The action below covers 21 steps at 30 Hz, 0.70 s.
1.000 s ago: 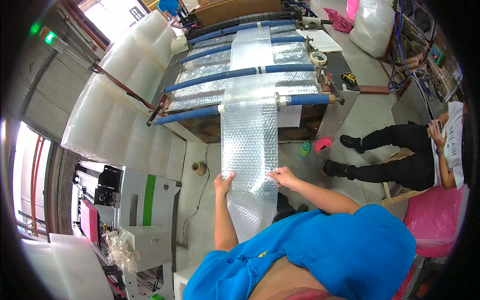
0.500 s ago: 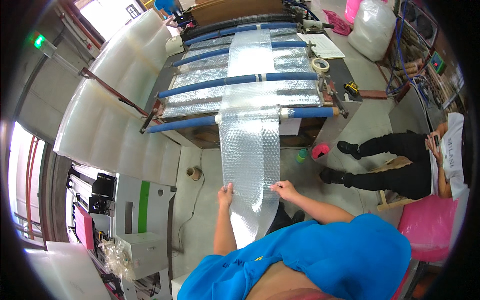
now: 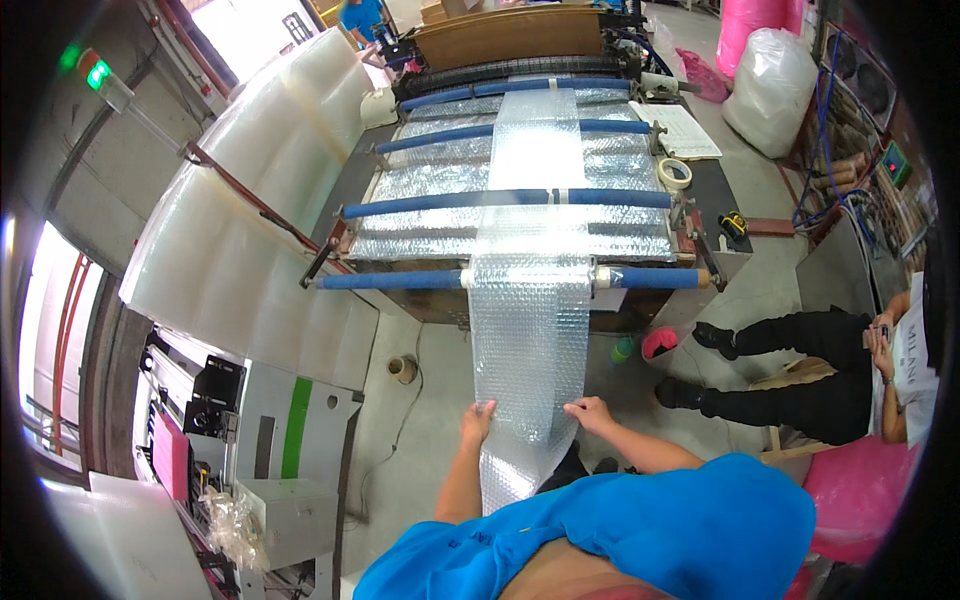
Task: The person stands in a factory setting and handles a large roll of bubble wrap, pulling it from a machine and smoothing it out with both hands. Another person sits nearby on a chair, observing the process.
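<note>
- Two hands on one strip of bubble wrap, hanging from a blue roller at the machine's front edge down toward the floor.
- Left hand pinching the strip's left edge, grip closed on the wrap.
- Right hand clamped on the right edge, level with the left.
- More wrap spread flat over the machine surface behind.
- Seated person at right, tape roll near paper sheets.

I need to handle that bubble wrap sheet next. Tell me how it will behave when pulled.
The bubble wrap sheet probably feels light and floppy: it hangs limp off the blue roller. It likely creases easily where the left hand and right hand grip its edges.
</note>
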Each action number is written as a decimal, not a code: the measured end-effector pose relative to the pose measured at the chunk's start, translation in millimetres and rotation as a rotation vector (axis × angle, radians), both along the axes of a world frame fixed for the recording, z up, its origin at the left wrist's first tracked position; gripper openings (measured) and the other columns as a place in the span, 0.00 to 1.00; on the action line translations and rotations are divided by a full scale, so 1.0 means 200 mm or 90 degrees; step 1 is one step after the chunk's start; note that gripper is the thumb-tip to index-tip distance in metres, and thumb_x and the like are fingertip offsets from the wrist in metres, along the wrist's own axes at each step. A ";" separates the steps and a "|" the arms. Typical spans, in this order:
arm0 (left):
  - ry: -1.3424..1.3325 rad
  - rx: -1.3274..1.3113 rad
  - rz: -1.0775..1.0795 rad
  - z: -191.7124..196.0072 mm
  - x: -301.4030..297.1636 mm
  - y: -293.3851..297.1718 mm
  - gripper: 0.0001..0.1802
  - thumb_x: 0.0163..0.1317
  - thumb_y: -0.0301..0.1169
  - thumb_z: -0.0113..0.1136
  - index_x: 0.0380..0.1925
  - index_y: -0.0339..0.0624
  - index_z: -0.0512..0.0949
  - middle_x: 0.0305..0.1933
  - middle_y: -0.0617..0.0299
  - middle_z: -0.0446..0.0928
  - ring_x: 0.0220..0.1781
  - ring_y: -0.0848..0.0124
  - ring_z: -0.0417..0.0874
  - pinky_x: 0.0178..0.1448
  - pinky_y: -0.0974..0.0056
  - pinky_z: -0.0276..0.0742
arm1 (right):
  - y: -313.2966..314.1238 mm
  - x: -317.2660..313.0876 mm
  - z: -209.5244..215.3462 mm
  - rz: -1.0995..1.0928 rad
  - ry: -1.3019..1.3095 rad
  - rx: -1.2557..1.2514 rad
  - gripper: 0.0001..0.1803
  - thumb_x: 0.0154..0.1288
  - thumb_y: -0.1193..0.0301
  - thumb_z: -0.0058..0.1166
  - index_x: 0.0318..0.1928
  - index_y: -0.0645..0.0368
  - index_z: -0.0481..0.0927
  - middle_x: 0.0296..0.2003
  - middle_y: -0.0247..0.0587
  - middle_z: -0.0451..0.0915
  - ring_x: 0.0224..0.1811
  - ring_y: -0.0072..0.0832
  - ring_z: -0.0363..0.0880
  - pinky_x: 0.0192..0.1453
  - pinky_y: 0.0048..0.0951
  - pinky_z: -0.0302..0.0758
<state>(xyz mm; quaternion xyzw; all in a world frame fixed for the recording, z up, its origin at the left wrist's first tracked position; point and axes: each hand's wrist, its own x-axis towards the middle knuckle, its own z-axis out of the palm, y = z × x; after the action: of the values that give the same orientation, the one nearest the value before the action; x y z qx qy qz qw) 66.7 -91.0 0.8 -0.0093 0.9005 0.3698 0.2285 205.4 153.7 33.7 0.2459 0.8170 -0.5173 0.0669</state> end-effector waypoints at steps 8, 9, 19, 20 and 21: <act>0.037 0.070 0.027 -0.01 0.00 0.02 0.29 0.49 0.53 0.51 0.35 0.35 0.72 0.32 0.50 0.75 0.38 0.60 0.76 0.43 0.62 0.68 | -0.03 -0.02 0.01 -0.100 -0.022 -0.072 0.17 0.49 0.57 0.52 0.27 0.59 0.79 0.23 0.42 0.78 0.26 0.27 0.76 0.32 0.27 0.70; 0.054 0.074 0.022 0.04 -0.04 0.07 0.29 0.49 0.53 0.51 0.35 0.35 0.72 0.33 0.50 0.75 0.38 0.59 0.76 0.43 0.62 0.68 | -0.02 -0.03 0.02 -0.144 -0.042 -0.107 0.16 0.49 0.57 0.52 0.27 0.59 0.79 0.23 0.41 0.78 0.26 0.26 0.76 0.32 0.27 0.70; 0.114 0.115 0.020 0.53 -0.36 0.37 0.28 0.49 0.53 0.50 0.38 0.37 0.72 0.36 0.48 0.74 0.39 0.58 0.75 0.43 0.62 0.68 | 0.24 -0.44 0.19 -0.182 0.220 -0.060 0.13 0.51 0.64 0.52 0.21 0.63 0.76 0.17 0.35 0.74 0.20 0.20 0.70 0.26 0.24 0.68; 0.192 0.157 0.025 0.52 -0.44 0.42 0.28 0.49 0.53 0.51 0.37 0.37 0.72 0.35 0.49 0.74 0.38 0.60 0.75 0.42 0.62 0.68 | 0.25 -0.48 0.22 -0.216 0.245 -0.088 0.13 0.52 0.64 0.51 0.20 0.62 0.75 0.16 0.33 0.74 0.19 0.20 0.70 0.25 0.23 0.67; 0.248 0.179 0.026 0.46 -0.44 0.40 0.27 0.49 0.52 0.51 0.35 0.37 0.72 0.34 0.50 0.74 0.38 0.61 0.75 0.41 0.63 0.69 | 0.24 -0.50 0.25 -0.230 0.254 -0.142 0.12 0.53 0.65 0.50 0.22 0.61 0.74 0.17 0.32 0.73 0.19 0.18 0.69 0.23 0.22 0.66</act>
<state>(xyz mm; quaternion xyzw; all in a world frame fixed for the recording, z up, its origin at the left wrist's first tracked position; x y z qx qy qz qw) -22.3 -10.1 93.4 0.0756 0.8668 0.4911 0.0422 105.9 201.8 83.0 0.2718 0.6953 -0.6455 -0.1614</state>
